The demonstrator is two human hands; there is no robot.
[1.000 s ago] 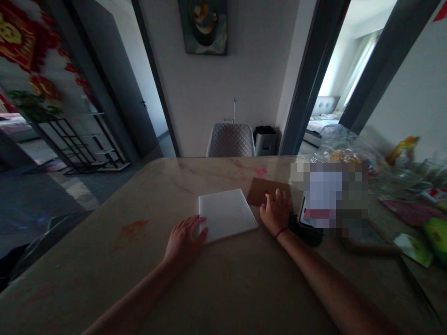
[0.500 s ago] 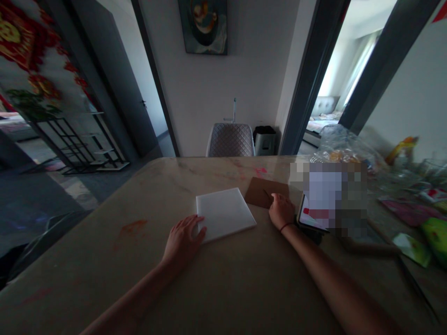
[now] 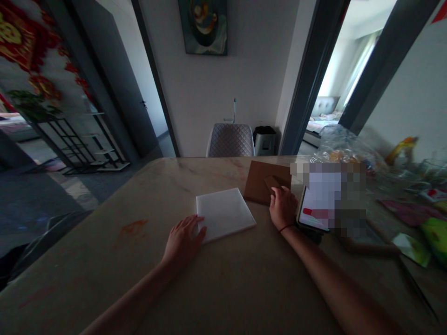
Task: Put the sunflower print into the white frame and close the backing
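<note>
A flat white square panel [image 3: 225, 215] lies on the table in front of me. My left hand [image 3: 184, 237] rests at its left edge, fingers stretched out and thumb touching the near left corner. Right of the panel is a brown board [image 3: 256, 184] with a small brown flap [image 3: 271, 184] on its face, like the back of a photo frame. My right hand [image 3: 283, 209] has its fingers closed on that flap, and the board's far edge looks lifted. A dark band circles the right wrist.
Beside my right hand leans a phone [image 3: 316, 211], partly blurred out. A clear plastic bag [image 3: 344, 144], glassware and green packets [image 3: 412, 249] crowd the table's right side. Across the table stands a quilted grey chair [image 3: 232, 139].
The brown board has tilted up and moved slightly away from me, and its flap now shows at an angle. My right hand has shifted a little; the left hand and white panel stay put.
</note>
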